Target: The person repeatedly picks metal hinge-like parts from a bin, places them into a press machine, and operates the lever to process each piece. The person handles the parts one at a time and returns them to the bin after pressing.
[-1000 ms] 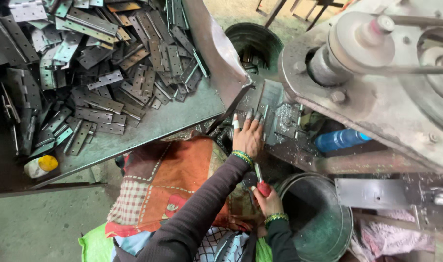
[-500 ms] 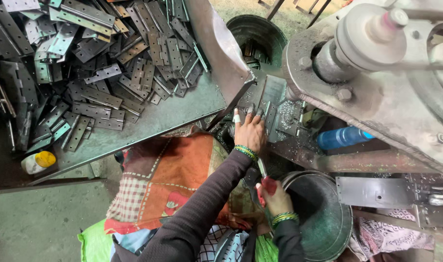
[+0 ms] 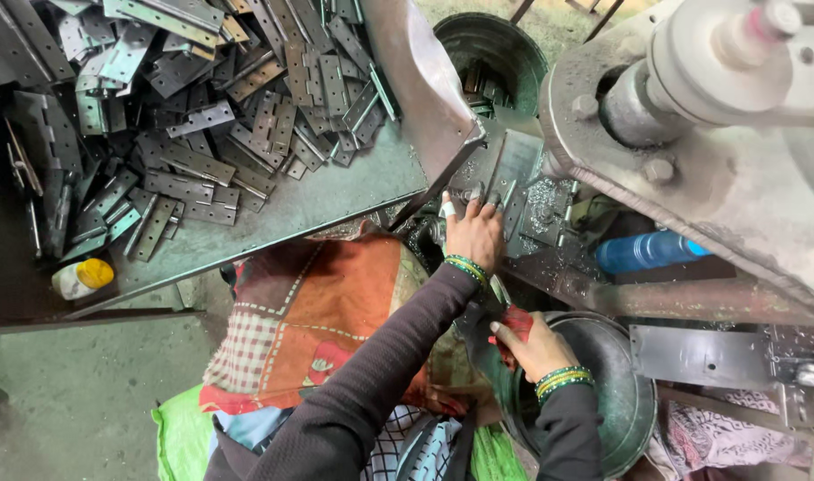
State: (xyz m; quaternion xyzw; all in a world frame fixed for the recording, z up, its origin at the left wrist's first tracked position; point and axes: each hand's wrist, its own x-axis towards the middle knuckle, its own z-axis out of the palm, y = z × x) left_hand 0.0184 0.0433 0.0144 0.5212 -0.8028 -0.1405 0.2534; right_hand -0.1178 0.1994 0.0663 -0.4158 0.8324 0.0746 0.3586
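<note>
A flat grey metal plate (image 3: 512,169) lies on the machine bed under the big press, and the left hand (image 3: 474,233) rests at its 7 o'clock corner, fingers spread and pressed flat on the bed beside it rather than curled about anything; one fingertip wears a white wrap. The plate sits just beyond those fingertips, touching or nearly so; which of the two cannot be told. Green bangles ring that wrist. At 5 o'clock from the left hand, well below it, the right hand (image 3: 533,343) is clenched on a red-handled tool (image 3: 514,319), whose thin shaft points up towards 11 o'clock. This hand hangs over the rim of a round dark green basin (image 3: 634,392). At 3 o'clock from the plate a blue bottle (image 3: 647,252) lies on its side on the machine frame. At 9 o'clock stretches a worktable (image 3: 300,209) heaped with flat metal hinges (image 3: 184,165), and near its 7 o'clock edge stands a small jar with a yellow lid (image 3: 82,278). At 12 o'clock a round bin (image 3: 491,44) holds more metal pieces.
</note>
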